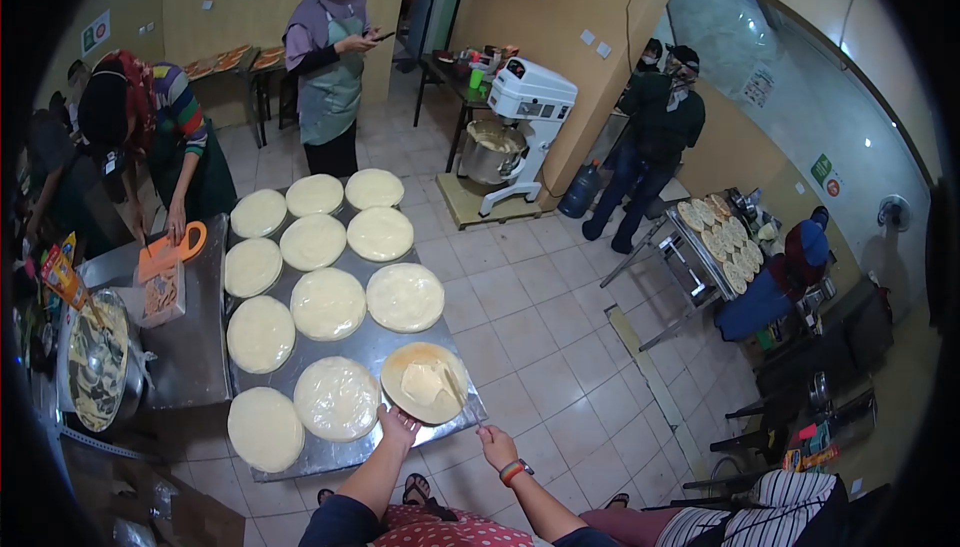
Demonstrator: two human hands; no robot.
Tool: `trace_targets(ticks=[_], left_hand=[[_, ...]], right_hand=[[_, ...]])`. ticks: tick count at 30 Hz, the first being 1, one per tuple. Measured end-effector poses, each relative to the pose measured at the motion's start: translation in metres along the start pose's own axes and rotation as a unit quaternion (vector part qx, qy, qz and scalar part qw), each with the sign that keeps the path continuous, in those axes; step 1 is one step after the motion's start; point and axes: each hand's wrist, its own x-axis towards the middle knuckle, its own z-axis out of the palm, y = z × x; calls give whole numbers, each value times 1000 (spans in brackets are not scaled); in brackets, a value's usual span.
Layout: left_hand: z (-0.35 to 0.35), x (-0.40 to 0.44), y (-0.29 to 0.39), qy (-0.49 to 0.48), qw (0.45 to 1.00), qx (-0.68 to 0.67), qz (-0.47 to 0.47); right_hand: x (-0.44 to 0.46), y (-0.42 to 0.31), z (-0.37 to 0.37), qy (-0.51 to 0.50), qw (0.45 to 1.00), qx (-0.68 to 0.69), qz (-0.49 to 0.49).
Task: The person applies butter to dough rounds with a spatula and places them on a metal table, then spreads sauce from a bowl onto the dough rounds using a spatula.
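You have one view, worn on your head, facing forward and looking down. Your left hand (pixel 402 427) and right hand (pixel 495 446) show close to the lens at lower centre, reaching in from the bottom edge. The metal table (pixel 305 352) lies near, left of centre, seen from above. The stand mixer (pixel 530 92) sits farther off at upper centre. Your lens takes in a very wide field, curving and blackening toward the corners.
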Motion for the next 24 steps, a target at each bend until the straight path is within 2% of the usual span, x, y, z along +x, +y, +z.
trace_targets(ticks=[2, 3, 5, 7, 9, 12, 16, 18, 20, 22, 24], left_hand=[[3, -3, 3, -124, 991, -47, 3], [7, -3, 5, -128, 991, -43, 3], [18, -8, 10, -287, 954, -75, 40], [19, -12, 16, -293, 952, -90, 14], [12, -9, 18, -286, 954, -71, -55], [14, -11, 20, -324, 941, -67, -65], [12, -34, 29, -368, 924, -72, -71], [15, -56, 45, -367, 924, -93, -61], [16, -78, 64, -357, 925, -123, -45], [22, -92, 92, -361, 921, -147, -24], [18, -103, 113, -378, 912, -160, -2]], right_hand=[[1, -4, -3, -3, 1000, -3, 1], [-2, -7, -4, -12, 1000, -7, 3], [-7, -13, -5, -21, 1000, -14, -6], [-16, -21, -8, -32, 999, -25, -16], [-27, -30, -11, -62, 997, -48, -28], [-42, -34, -10, -86, 991, -90, -44], [-57, -39, -22, -129, 985, -46, -105], [-62, -48, -30, -100, 985, 5, -138], [-63, -68, -41, -36, 986, -16, -162], [-67, -108, -55, 11, 989, -75, -124], [-71, -140, -52, 78, 976, -63, -193]])
